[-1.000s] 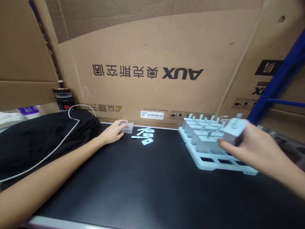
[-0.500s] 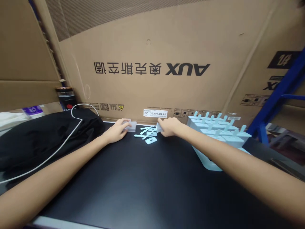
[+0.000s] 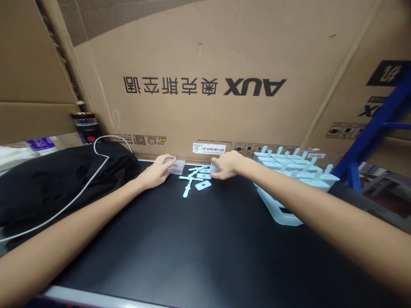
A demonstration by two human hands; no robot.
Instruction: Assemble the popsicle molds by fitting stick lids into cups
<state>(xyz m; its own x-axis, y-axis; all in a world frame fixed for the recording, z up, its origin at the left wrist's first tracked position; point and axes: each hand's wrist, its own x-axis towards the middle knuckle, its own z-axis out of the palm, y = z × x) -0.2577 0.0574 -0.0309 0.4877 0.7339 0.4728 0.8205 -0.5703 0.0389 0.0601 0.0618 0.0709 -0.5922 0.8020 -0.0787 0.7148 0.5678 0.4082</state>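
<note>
My left hand [image 3: 158, 172] is closed on a clear plastic box [image 3: 177, 167] at the table's back edge. Fingers of my right hand [image 3: 226, 164] are wrapped round a small pale blue piece [image 3: 214, 167], partly hidden by them. Between the hands lie several light blue sticks [image 3: 189, 184] and flat blue pieces with a slot [image 3: 203, 185], loosely scattered. To the right, a light blue popsicle mould [image 3: 279, 214] stands with several stick handles pointing up; my right forearm passes in front of part of it.
A large cardboard box [image 3: 199, 115] walls off the back of the black table [image 3: 192, 248]. At left are black cloth [image 3: 64, 184], a white cable [image 3: 84, 188] and a dark jar [image 3: 87, 128]. A blue metal frame [image 3: 375, 132] stands at right.
Some blue sticks between my hands have spread, one now pointing toward the table's front. Both hands stay in nearly the same place, and the view has shifted slightly.
</note>
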